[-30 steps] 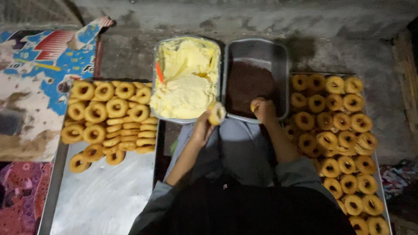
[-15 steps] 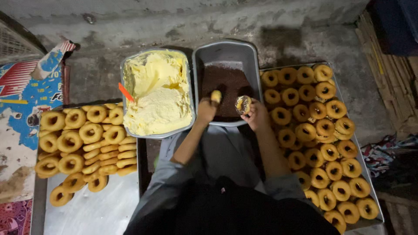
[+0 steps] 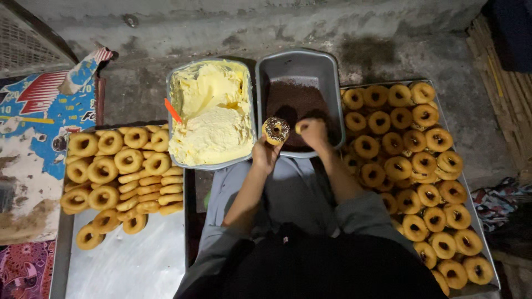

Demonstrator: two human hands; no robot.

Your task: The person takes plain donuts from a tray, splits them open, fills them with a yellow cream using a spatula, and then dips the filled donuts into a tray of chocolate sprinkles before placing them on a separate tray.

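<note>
Holding a sprinkled donut over the pan

Left hand (image 3: 265, 155) grips a donut (image 3: 276, 130) at the near edge of the sprinkle pan (image 3: 327, 61). Right hand (image 3: 313, 133) is closed, fingers pinched, over that pan beside the donut tray (image 3: 463, 182).

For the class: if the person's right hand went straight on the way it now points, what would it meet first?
Most likely the brown sprinkles in the grey tin; the right hand points up-frame over them, though its height above is unclear.
</note>
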